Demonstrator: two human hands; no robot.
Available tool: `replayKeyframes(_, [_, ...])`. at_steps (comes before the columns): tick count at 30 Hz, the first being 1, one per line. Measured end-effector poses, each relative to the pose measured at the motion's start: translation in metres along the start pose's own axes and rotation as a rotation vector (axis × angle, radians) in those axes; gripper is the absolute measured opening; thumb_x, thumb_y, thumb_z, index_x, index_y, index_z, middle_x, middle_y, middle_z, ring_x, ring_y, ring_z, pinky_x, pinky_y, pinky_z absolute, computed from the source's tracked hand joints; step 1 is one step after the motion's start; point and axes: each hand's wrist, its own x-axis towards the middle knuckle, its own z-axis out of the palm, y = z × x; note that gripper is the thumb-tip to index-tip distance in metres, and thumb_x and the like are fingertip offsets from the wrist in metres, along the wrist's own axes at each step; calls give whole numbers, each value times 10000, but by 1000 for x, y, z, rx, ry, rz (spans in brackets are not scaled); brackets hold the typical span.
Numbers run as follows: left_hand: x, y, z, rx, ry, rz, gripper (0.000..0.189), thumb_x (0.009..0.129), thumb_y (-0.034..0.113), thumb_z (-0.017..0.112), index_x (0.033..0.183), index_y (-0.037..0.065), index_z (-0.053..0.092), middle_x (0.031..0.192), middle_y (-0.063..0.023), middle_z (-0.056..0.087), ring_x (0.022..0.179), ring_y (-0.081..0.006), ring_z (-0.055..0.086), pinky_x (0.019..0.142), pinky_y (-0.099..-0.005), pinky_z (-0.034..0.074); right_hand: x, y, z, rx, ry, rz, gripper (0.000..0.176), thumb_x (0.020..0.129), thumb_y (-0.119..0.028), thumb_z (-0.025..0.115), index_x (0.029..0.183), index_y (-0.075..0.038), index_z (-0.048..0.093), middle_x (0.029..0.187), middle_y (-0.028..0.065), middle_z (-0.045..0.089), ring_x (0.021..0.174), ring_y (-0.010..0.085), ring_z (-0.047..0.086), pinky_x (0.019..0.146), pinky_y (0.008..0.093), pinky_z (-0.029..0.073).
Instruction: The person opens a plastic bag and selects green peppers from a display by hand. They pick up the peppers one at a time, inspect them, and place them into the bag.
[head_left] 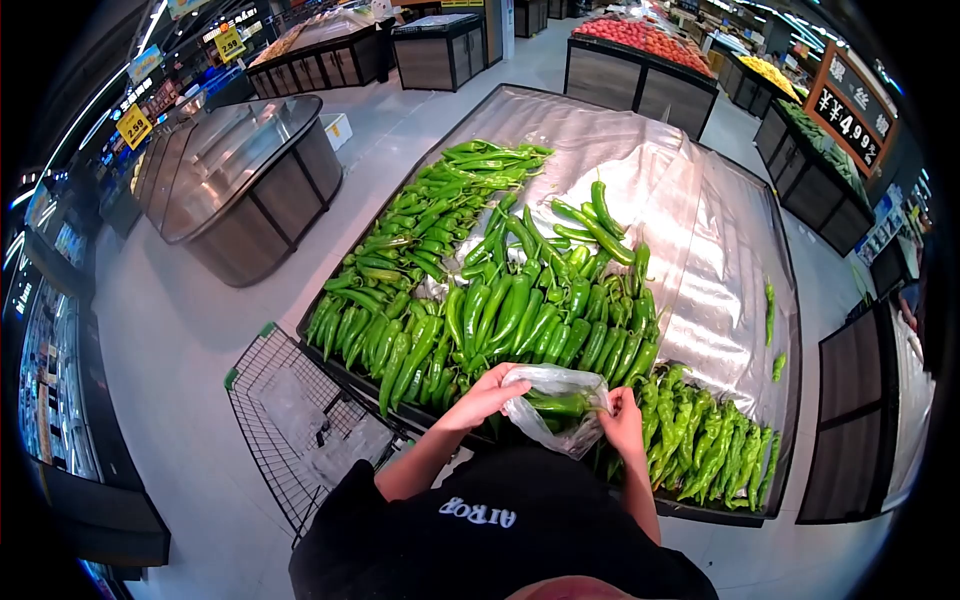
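Between my two hands a clear plastic bag is stretched with its mouth open, and a green pepper shows inside it. My left hand pinches the bag's left rim, while my right hand grips its right rim. Just beyond the bag lie rows of large dark green peppers on the display stand. Thinner green peppers are heaped at the back left, and lighter, wrinkled peppers stand in a row to the right of my right hand.
A wire shopping cart holding plastic bags touches the stand's left front area. A rounded metal counter stands at the left. Red produce fills a display at the back. A price sign rises at the right.
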Motion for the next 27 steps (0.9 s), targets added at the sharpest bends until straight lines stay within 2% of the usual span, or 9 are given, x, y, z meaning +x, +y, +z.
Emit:
replayKeyframes(2, [2, -7, 1, -38, -8, 79, 476, 952, 147, 711, 1371, 20, 525, 1185, -36, 642, 1040, -98, 606, 920, -240, 492, -3, -10, -2, 128, -39, -21, 364, 867, 42, 649, 1200, -35, 523, 847, 25, 642, 714, 70, 559, 630, 243, 456])
replayKeyframes(5, [-3, -3, 3, -76, -23, 145, 553, 900, 34, 703, 1414, 16, 501, 1273, -52, 604, 1121, -117, 573, 1014, -269, 449, -20, -74, -26, 290, -113, 74, 359, 884, 35, 602, 1223, -36, 506, 818, 16, 654, 658, 50, 519, 571, 234, 399])
replayKeyframes(6, [-6, 0, 5, -97, -33, 149, 609, 876, -16, 677, 1450, 16, 475, 1304, -55, 587, 1101, -115, 583, 987, -265, 470, -25, -87, -32, 340, -119, 62, 346, 909, 47, 579, 1235, -46, 508, 809, -16, 648, 646, 16, 480, 549, 208, 349])
replayKeyframes(9, [-9, 9, 14, -211, -26, 127, 649, 855, -46, 636, 1475, 23, 458, 1274, -59, 596, 1053, -98, 593, 901, -238, 503, -27, -75, -39, 507, -83, 92, 336, 921, 20, 598, 1242, -47, 522, 792, -18, 643, 638, 24, 492, 569, 209, 365])
replayKeyframes(12, [4, -11, 9, -214, -26, 12, 659, 848, -49, 618, 1482, 29, 458, 1203, -54, 624, 995, -102, 606, 868, -232, 505, -23, -43, -36, 255, -74, 188, 349, 907, 36, 604, 1237, -42, 521, 845, 0, 660, 631, 43, 517, 554, 214, 381])
replayKeyframes(16, [10, -16, 8, -320, -27, -19, 631, 864, -37, 619, 1471, 29, 463, 1105, -53, 635, 886, -106, 616, 768, -254, 531, -32, -37, -47, 283, -173, 180, 352, 931, -13, 625, 1267, -46, 527, 831, 6, 652, 641, 48, 527, 568, 235, 414])
replayKeyframes(22, [10, -18, 11, -327, -3, 7, 581, 899, -10, 636, 1455, 20, 472, 1156, -72, 640, 967, -127, 629, 864, -275, 529, -38, -49, -51, 347, -165, 217, 413, 941, -19, 663, 1321, -42, 501, 861, 17, 661, 619, 74, 567, 518, 243, 438])
replayKeyframes(25, [12, -24, 8, -189, -7, 88, 545, 930, 31, 667, 1445, 6, 491, 1278, -68, 609, 1099, -118, 601, 961, -266, 496, -34, -30, -46, 221, -236, 39, 476, 940, -10, 665, 1371, -44, 463, 884, 27, 666, 638, 97, 606, 515, 245, 472])
replayKeyframes(27, [15, -30, 9, -52, -4, 155, 564, 928, 30, 679, 1454, 5, 476, 1276, -65, 606, 1101, -114, 593, 961, -266, 493, -37, -43, -47, 285, -263, 157, 498, 941, 10, 660, 1389, -46, 450, 893, 28, 671, 677, 97, 617, 545, 246, 494])
